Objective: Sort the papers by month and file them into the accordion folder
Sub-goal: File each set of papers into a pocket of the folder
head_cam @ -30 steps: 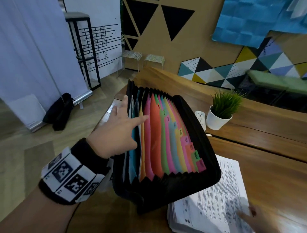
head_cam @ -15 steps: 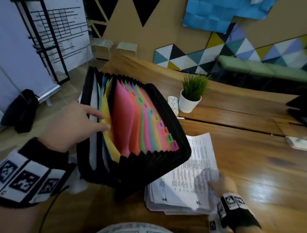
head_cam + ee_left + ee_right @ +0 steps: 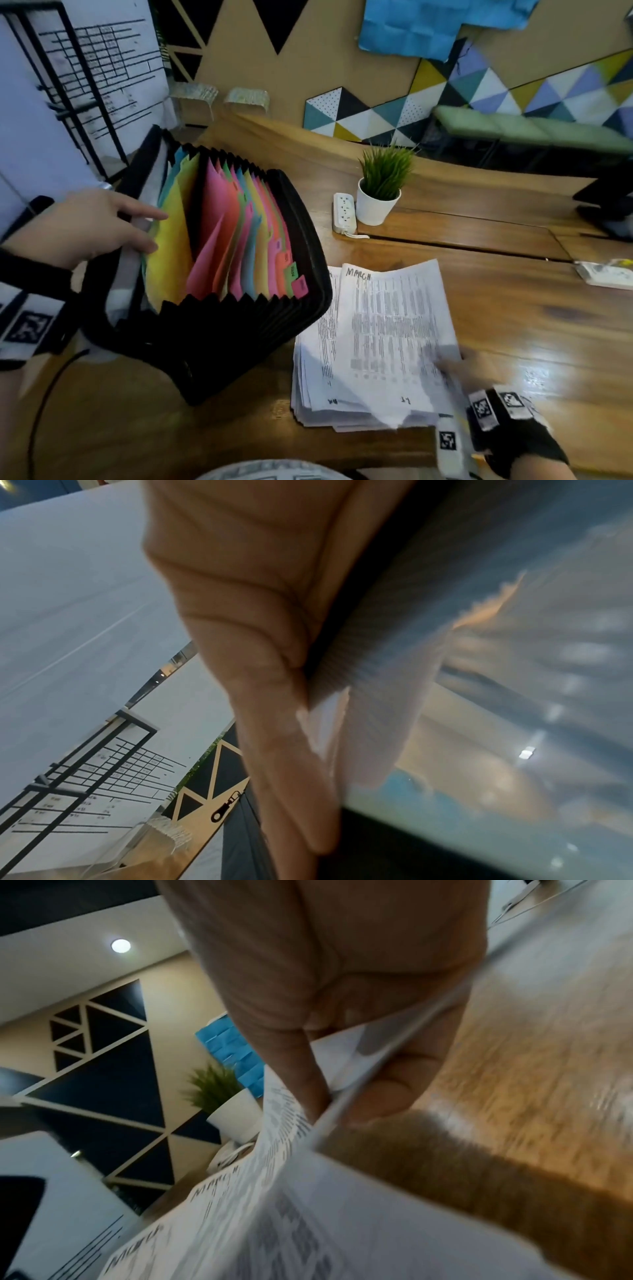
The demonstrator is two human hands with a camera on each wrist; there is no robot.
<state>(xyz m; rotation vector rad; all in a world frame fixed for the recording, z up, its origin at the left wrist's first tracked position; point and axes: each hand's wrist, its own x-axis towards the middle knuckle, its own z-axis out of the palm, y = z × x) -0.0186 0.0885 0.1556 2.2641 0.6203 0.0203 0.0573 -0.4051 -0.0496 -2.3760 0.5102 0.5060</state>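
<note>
A black accordion folder (image 3: 219,339) with coloured tabbed dividers (image 3: 239,240) stands open and tilted at the table's left end. My left hand (image 3: 102,226) grips its front wall and first dividers, fingers inside against the yellow divider (image 3: 168,250), holding a pocket open. In the left wrist view the fingers (image 3: 274,723) lie along the folder's grey mesh wall (image 3: 377,669). A stack of printed papers (image 3: 329,377) lies right of the folder. My right hand (image 3: 452,363) pinches the lower right corner of the top sheet (image 3: 390,329), marked MARCH, and lifts it. The right wrist view shows thumb and fingers (image 3: 394,1085) pinching that sheet (image 3: 274,1204).
A small potted plant (image 3: 380,192) and a white power strip (image 3: 344,212) stand behind the papers on the wooden table (image 3: 513,325). A white object (image 3: 603,274) lies at the right edge, a dark object (image 3: 609,202) beyond it. A black cable (image 3: 44,394) hangs at the left.
The view swung right and down. My left hand went from lying flat on the dividers to holding a front pocket wide open. My right hand took the top sheet's corner and lifted it.
</note>
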